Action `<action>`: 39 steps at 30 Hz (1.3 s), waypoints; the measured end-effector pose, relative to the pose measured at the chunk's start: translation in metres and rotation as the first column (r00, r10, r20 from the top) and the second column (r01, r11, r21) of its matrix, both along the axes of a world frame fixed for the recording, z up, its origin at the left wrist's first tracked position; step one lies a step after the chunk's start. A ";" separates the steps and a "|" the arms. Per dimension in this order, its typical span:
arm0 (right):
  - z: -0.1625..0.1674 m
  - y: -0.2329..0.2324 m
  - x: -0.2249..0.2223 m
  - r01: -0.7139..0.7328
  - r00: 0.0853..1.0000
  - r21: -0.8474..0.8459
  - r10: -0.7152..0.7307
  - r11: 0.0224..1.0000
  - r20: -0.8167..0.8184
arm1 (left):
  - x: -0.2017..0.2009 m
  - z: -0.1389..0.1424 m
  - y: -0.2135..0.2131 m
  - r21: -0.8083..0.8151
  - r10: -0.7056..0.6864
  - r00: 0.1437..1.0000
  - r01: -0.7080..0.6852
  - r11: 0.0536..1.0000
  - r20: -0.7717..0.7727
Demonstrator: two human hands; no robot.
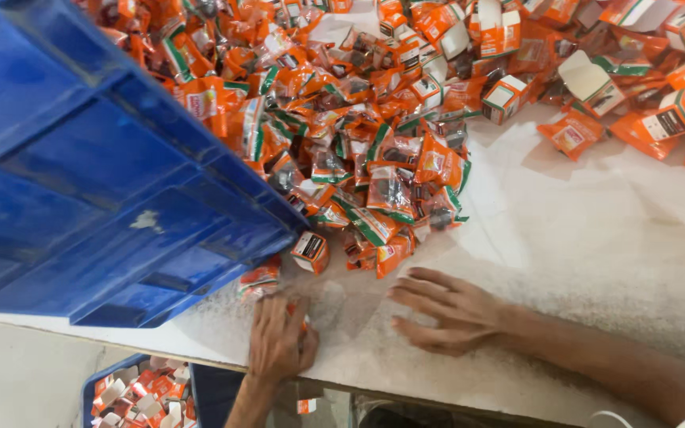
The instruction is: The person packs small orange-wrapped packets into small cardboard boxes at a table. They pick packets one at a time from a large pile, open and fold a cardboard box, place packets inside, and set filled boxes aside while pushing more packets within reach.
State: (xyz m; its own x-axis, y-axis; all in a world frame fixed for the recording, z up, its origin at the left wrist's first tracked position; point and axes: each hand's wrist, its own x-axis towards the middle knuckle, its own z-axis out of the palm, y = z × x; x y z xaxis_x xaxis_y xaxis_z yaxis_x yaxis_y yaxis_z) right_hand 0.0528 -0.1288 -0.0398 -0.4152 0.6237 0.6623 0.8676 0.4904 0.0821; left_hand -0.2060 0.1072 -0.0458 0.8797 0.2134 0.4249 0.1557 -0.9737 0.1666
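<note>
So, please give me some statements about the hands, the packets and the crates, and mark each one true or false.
1. The left hand lies palm down on a packet at the table's near edge. True.
2. The right hand holds a small box. False: it is spread flat on the bare table, holding nothing.
3. The big blue crate is tilted. True.
4. The pile of orange packets lies on the floor. False: it is on the table.
5. The crate below the table is empty. False: it holds small boxes.
</note>
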 end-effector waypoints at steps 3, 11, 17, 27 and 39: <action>0.006 0.042 -0.018 0.085 0.975 -0.022 -0.078 0.996 0.210 | 0.006 -0.001 0.004 0.066 0.087 0.986 -0.098 0.993 0.145; 0.024 0.102 -0.034 0.414 0.888 -0.050 -0.392 0.909 0.241 | 0.010 0.021 0.007 0.191 0.182 0.903 -0.273 0.943 0.390; 0.017 0.064 -0.008 0.532 0.771 0.058 -0.512 0.845 0.379 | -0.012 0.027 0.019 -0.308 0.838 0.513 -0.779 0.546 0.188; -0.003 0.016 0.027 0.528 0.824 0.056 -0.527 0.847 0.208 | -0.013 0.017 0.055 -0.142 0.589 0.569 -0.639 0.756 0.574; 0.001 -0.002 0.059 0.685 0.722 -0.034 -0.670 0.728 0.173 | 0.011 0.038 0.090 0.087 0.467 0.666 -0.622 0.778 0.582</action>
State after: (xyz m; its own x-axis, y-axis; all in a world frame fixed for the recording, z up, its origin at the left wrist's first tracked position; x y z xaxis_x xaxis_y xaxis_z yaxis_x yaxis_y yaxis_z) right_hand 0.1117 -0.1306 -0.0383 0.0589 0.8270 0.5592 0.9533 -0.2129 0.2145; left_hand -0.1947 0.1977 -0.0073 0.2778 0.3984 0.8741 0.6406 -0.7549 0.1404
